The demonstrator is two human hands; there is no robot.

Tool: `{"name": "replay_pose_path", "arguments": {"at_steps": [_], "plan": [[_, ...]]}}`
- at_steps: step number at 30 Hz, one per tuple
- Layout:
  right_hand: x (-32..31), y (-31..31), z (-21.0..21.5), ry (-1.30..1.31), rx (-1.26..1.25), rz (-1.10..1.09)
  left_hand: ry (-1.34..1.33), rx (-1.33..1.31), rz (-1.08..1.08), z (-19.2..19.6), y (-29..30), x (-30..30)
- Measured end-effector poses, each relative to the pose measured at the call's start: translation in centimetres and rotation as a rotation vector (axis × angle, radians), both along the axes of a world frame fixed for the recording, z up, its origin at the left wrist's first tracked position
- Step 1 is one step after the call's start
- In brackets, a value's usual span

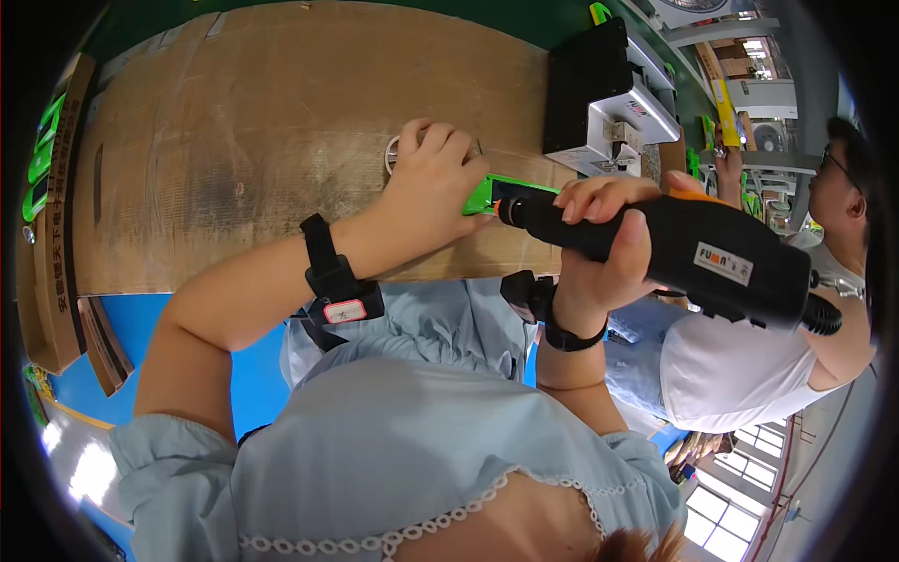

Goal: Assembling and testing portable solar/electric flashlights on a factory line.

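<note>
We work at a cardboard-covered worktop, with clock directions read from the middle of the view. Our left hand lies at 12 o'clock, its fingers bent over the near end of a green part with a dark inside; we cannot tell whether it pinches the part or only presses on it. The part rests on the worktop at 1 o'clock, partly covered by our other hand and its tool. Our right hand is wrapped around a black power screwdriver at 3 o'clock, held almost level, its tip pointing toward 9 o'clock and reaching the part beside our left fingers. We cannot tell whether the tip sits on a screw. A pale ring shows just beyond our left hand, partly hidden. Between 1 and 2 o'clock stands a black-and-white machine. Toward 9 o'clock, a brown carton stands near green pieces. A co-worker in a white shirt is at 4 o'clock.
</note>
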State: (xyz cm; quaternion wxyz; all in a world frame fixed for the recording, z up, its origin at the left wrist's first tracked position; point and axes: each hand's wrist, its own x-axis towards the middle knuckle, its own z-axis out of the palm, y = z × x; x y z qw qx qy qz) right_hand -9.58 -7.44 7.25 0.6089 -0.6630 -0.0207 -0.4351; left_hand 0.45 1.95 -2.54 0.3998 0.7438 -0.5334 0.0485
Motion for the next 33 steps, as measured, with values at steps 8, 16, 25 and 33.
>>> {"name": "replay_pose_path", "arguments": {"at_steps": [8, 16, 25, 33], "plan": [[-0.7, -1.1, -0.5, 0.003, -0.014, -0.01, 0.032, -0.005, -0.012, -0.2, -0.3, 0.1], [-0.5, -0.7, -0.1, 0.025, -0.055, 0.056, 0.015, 0.033, 0.005, -0.6, -0.3, 0.3], [-0.7, -1.0, -1.1, 0.034, -0.01, 0.046, 0.036, 0.06, -0.004, -0.6, -0.5, -0.2], [0.3, -0.9, -1.2, 0.021, -0.002, -0.002, 0.024, 0.073, -0.04, -0.3, -0.5, 0.3]]}}
